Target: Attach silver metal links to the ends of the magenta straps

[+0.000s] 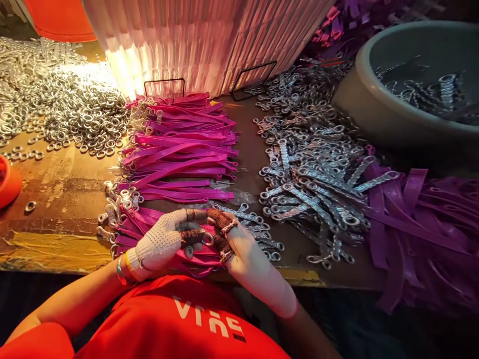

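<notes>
L grip [159, 243] w/ ring [208, 239] nr straps [179, 152]

Left of my left hand [159, 242], I had a low lane over the worn tabletop [71, 192], with one loose ring [30, 206] in it. Straight beyond my hands, magenta straps [183, 154] lay across, backed by an upright ribbed panel [179, 45]. Beyond my right hand [243, 244], a bare strip [249, 139] ran between straps and link pile [310, 184]; the grey basin [385, 127] blocked me farther right.
</notes>
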Demonstrator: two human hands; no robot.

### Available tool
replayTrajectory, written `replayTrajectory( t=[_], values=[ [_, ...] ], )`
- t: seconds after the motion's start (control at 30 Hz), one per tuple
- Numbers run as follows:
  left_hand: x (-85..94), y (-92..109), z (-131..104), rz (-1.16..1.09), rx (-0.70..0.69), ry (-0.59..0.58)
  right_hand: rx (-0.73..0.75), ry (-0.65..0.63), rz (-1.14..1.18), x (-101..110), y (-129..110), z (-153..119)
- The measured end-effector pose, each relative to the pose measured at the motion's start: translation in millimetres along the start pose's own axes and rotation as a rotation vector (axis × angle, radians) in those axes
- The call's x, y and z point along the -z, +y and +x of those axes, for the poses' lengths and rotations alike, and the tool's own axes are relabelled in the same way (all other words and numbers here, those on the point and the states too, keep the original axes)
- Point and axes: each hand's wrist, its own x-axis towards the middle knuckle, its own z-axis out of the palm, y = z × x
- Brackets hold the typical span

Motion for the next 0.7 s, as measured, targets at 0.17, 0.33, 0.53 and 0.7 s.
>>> replayTrajectory(
  t=[0.17,0.33,0.53,0.7],
  values=[
    [-6.7,-1,-1,0.016,0.01,0.062,0.044,-0.058,0.043,0,-10,2],
    [-5.3,7,-9,0.198,-0.043,0.071,-0.064,-0.092,-0.306,3,-14,1],
    [-10.3,12,-5,0.065,0.131,-0.039,0.011,-0.109,-0.459,4,-13,-1],
    [-17.1,-2,0,-0.142,0.254,0.019,0.094,0.108,-0.414,-10,-14,-15]
  ],
)
